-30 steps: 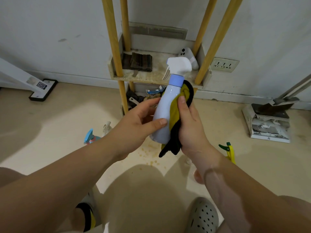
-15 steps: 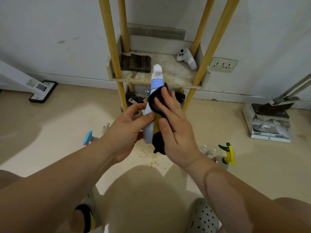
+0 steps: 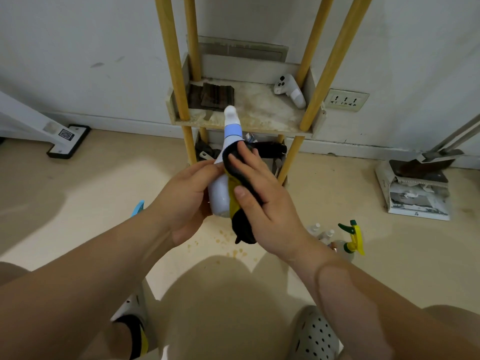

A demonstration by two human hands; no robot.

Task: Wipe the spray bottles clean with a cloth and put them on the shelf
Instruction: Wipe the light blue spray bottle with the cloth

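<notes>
showing, from left to right: white stand foot [image 3: 68, 137] on the floor by the wall at far left. blue spray trigger [image 3: 137, 207] on the floor, mostly hidden behind the left forearm. left hand [image 3: 185, 196] grips the lower body of the spray bottle [image 3: 218, 196], fingers wrapped round it. the bottle is held in the air in front of the shelf [image 3: 275, 130], tilted slightly, white head uppermost, lilac collar level with the front edge of the middle board. folded dark rag [image 3: 213, 96] lies in the back left corner of that board. cloth [image 3: 242, 227], black and yellow, runs down the right side of the bottle from shoulder to base, its loose end hanging below. right hand [image 3: 270, 209] curves over the cloth, fingers across the black part at the bottle's shoulder, thumb on the yellow part, clamping it to the bottle. white controller [image 3: 289, 90] lies in the back right corner of the board. small white-capped bottles [image 3: 322, 232] stand on the floor just right of the right wrist. wall socket [image 3: 346, 100] sits right of the shelf. yellow and green sprayer [image 3: 352, 237] stands just beside the small bottles. dustpan and brush [image 3: 415, 188] rest on the floor at far right, near the wall. brown specks [image 3: 228, 242] mark the floor beneath the hands.
</notes>
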